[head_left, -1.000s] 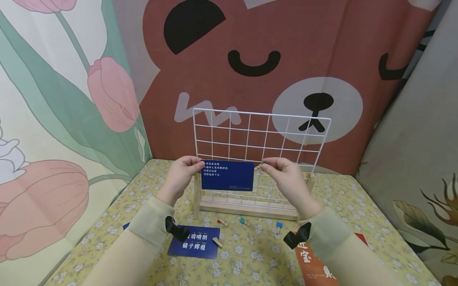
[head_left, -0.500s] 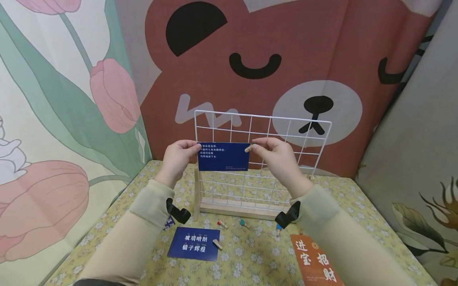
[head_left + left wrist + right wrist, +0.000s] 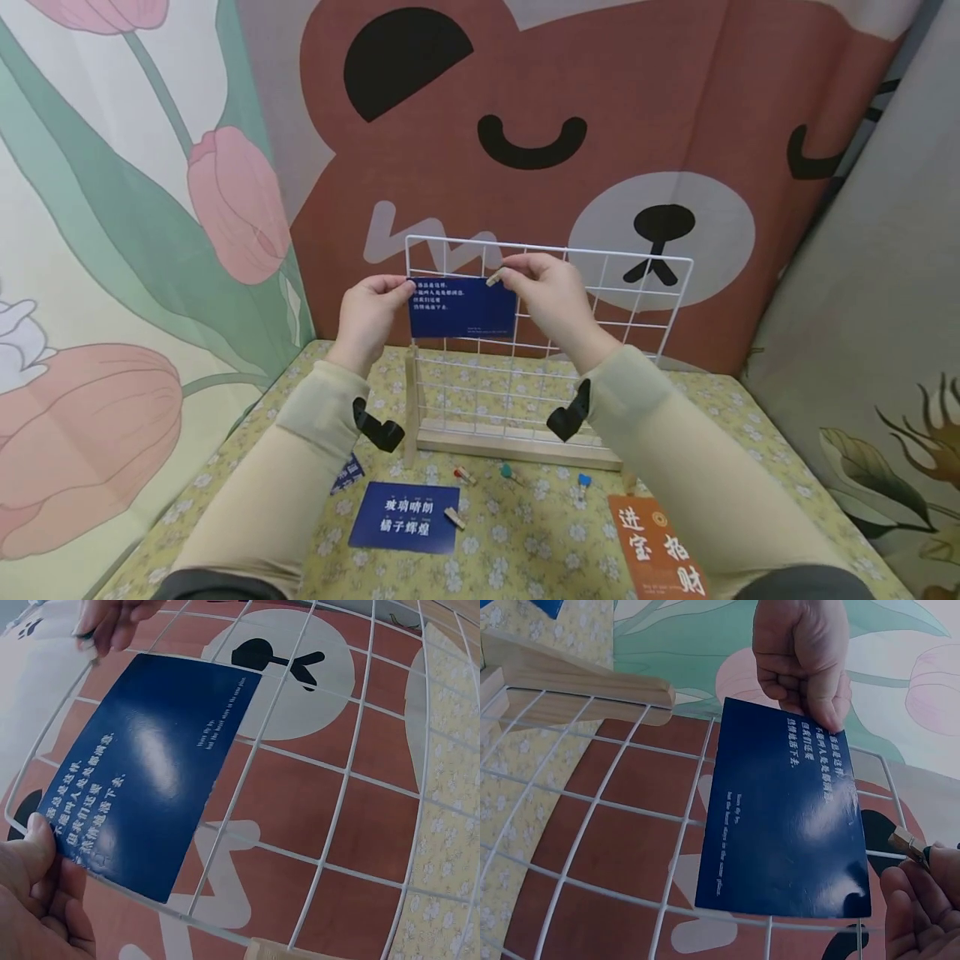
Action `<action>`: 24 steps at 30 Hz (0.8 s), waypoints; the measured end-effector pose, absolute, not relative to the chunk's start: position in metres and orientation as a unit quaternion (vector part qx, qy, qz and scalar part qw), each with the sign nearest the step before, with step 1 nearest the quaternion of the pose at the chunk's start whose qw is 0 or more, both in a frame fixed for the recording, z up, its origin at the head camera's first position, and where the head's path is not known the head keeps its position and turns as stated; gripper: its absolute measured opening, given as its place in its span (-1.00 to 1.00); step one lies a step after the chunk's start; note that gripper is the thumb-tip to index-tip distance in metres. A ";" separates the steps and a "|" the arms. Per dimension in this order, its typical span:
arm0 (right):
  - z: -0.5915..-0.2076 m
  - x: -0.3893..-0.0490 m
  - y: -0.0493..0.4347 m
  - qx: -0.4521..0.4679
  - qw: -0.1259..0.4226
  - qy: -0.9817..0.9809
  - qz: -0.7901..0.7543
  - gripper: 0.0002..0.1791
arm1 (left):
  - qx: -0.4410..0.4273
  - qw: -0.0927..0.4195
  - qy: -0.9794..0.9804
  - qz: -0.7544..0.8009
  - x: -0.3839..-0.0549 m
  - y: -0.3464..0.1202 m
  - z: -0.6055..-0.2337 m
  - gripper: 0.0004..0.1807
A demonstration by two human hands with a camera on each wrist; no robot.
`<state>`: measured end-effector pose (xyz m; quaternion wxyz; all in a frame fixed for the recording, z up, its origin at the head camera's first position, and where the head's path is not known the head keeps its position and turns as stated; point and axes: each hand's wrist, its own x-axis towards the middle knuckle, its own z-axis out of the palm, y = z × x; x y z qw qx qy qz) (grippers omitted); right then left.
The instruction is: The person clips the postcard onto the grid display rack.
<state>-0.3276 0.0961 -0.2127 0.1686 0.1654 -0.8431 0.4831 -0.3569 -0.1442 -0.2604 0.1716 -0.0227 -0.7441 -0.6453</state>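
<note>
My left hand [image 3: 370, 317] pinches the upper left corner of a dark blue card [image 3: 462, 310] with white writing. The card lies against or just in front of the upper left of a white wire grid [image 3: 600, 321]; whether it touches the wires I cannot tell. My right hand [image 3: 553, 298] pinches a small wooden clothespin [image 3: 907, 844] near the card's upper right corner. In the right wrist view the clothespin is apart from the card's edge. The grid stands upright in a wooden base [image 3: 517, 448].
On the flowered tablecloth [image 3: 540, 533] lie another blue card [image 3: 405, 518] with a clothespin [image 3: 454, 517] at its edge, an orange card [image 3: 651, 542], and a partly covered blue card [image 3: 347, 475]. Small clips with red [image 3: 460, 473], green [image 3: 507, 471] and blue [image 3: 584, 480] tops lie before the base.
Both hands have risen, lifting the blue card from the grid's middle to its upper left. My right hand has also moved left with the clothespin, toward the card's top edge.
</note>
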 end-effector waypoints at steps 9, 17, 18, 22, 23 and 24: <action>-0.205 -0.337 0.068 0.187 0.202 -0.852 0.446 -0.72 | -0.009 0.217 -0.722 -0.657 -0.361 -0.137 -0.261 -0.71; -0.205 -0.341 0.055 0.196 0.210 -0.865 0.412 -0.73 | 0.005 0.227 -0.709 -0.668 -0.359 -0.132 -0.263 -0.71; -0.205 -0.342 0.054 0.198 0.212 -0.865 0.409 -0.73 | 0.006 0.229 -0.708 -0.669 -0.358 -0.132 -0.263 -0.71; -0.205 -0.344 0.051 0.209 0.228 -0.868 0.389 -0.75 | 0.008 0.241 -0.704 -0.669 -0.358 -0.130 -0.264 -0.71; -0.205 -0.344 0.050 0.210 0.233 -0.869 0.382 -0.75 | 0.007 0.244 -0.703 -0.668 -0.358 -0.130 -0.264 -0.70; -0.204 -0.344 0.049 0.211 0.238 -0.871 0.374 -0.75 | 0.006 0.247 -0.702 -0.668 -0.358 -0.129 -0.264 -0.70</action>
